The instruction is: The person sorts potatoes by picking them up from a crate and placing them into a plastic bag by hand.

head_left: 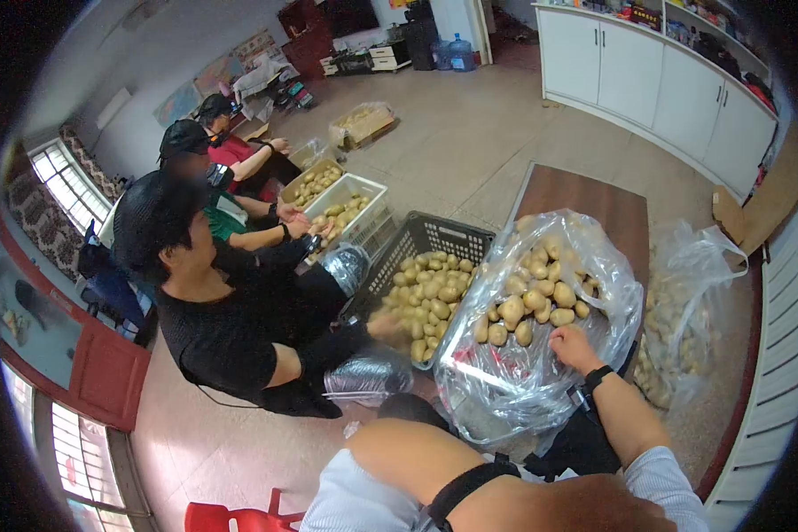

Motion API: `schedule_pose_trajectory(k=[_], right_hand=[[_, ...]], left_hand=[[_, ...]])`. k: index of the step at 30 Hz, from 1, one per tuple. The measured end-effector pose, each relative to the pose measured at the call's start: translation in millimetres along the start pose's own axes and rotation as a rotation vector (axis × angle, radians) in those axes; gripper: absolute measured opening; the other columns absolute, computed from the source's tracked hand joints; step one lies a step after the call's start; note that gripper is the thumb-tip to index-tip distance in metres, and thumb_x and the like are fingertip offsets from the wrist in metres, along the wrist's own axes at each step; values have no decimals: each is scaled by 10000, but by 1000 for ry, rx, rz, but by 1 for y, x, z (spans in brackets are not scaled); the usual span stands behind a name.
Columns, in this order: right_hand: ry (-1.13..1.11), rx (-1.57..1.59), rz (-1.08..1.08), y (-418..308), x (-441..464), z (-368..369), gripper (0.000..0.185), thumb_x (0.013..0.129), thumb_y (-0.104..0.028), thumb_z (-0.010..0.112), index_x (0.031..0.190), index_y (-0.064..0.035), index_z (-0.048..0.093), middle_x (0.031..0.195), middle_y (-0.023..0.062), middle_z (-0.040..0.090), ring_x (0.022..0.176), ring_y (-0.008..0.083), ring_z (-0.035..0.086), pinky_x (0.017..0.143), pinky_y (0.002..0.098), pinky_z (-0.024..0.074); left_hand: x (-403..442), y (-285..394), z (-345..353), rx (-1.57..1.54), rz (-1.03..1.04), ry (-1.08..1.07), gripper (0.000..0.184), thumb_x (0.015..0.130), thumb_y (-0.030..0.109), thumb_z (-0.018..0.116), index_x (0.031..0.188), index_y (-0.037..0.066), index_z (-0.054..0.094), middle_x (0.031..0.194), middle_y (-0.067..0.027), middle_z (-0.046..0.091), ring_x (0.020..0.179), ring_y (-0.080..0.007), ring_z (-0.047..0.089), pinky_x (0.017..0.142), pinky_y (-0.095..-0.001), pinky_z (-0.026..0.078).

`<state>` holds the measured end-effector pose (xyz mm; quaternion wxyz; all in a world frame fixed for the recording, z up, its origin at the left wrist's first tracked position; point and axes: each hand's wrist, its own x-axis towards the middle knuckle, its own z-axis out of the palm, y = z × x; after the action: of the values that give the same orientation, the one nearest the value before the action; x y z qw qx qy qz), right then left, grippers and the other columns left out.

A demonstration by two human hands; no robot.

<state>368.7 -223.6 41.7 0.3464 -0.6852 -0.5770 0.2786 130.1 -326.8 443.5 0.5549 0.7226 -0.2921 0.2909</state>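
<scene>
My right hand, with a dark band on its wrist, rests over the near edge of a potato pile in a clear plastic bag. Its fingers are curled in beside the closest potatoes; whatever they hold, if anything, is hidden. The bag lies spread open on a brown board-like surface. My left forearm, with a black wrist strap, crosses the bottom of the view. A blurred brown shape past that strap, very close to the camera, looks like my left hand; its fingers cannot be made out.
A dark crate of potatoes stands left of the bag, with a co-worker's hand over it. Beyond are a white crate and two other seated people. A filled plastic bag sits at right; a red stool is at lower left.
</scene>
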Motion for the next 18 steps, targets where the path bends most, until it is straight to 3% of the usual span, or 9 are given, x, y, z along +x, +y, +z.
schedule_pose_trajectory(k=[4,5,7,9,10,11,13,18], right_hand=[[-52,1,90,-3,-1,-3,177,812,-161,603,878,-6,657,656,85,628,513,178,593,521,336,483],[-64,-18,84,-6,-1,-5,184,814,-170,602,886,-10,657,670,91,635,533,181,600,536,338,486],[-69,-38,81,-14,-4,-8,191,816,-179,601,893,-14,657,685,96,642,553,184,608,552,339,488],[-122,-8,185,-26,-6,-13,237,806,-221,590,884,-6,653,868,190,670,842,331,640,776,388,489],[-115,-8,185,-25,-5,-14,237,806,-221,590,884,-6,653,868,190,670,842,331,640,776,388,489],[-120,-13,180,-22,-5,-12,242,805,-223,592,892,-7,653,871,191,670,851,329,641,780,389,489],[-126,-17,171,-17,-3,-8,246,803,-226,593,900,-8,653,874,192,671,860,327,643,783,389,489],[-114,-16,194,-9,-4,-4,253,799,-232,599,916,-15,655,874,191,671,858,336,642,787,392,491]], left_hand=[[1,7,-8,-58,-58,-129,245,862,256,533,941,30,583,861,-170,611,742,-349,605,570,-441,466],[9,13,-14,-125,-282,-347,248,843,262,553,919,28,588,853,-175,615,740,-352,607,572,-441,466],[16,18,-23,-190,-502,-570,253,825,268,573,898,26,593,845,-179,618,737,-355,608,574,-440,466],[14,18,-25,-74,-457,-688,240,823,259,591,861,23,604,821,-183,621,718,-366,608,569,-434,468],[12,16,-22,-35,-439,-729,236,822,256,597,849,22,608,814,-185,623,712,-369,608,567,-432,468],[2,12,-11,-134,-218,-333,238,838,256,595,826,19,609,794,-177,620,693,-367,606,557,-429,464],[-10,6,-4,-222,3,65,245,853,256,594,803,17,610,775,-168,617,675,-366,604,546,-425,459],[-16,5,-7,-57,72,30,298,918,266,535,782,9,597,752,-132,600,639,-333,592,544,-416,457]])
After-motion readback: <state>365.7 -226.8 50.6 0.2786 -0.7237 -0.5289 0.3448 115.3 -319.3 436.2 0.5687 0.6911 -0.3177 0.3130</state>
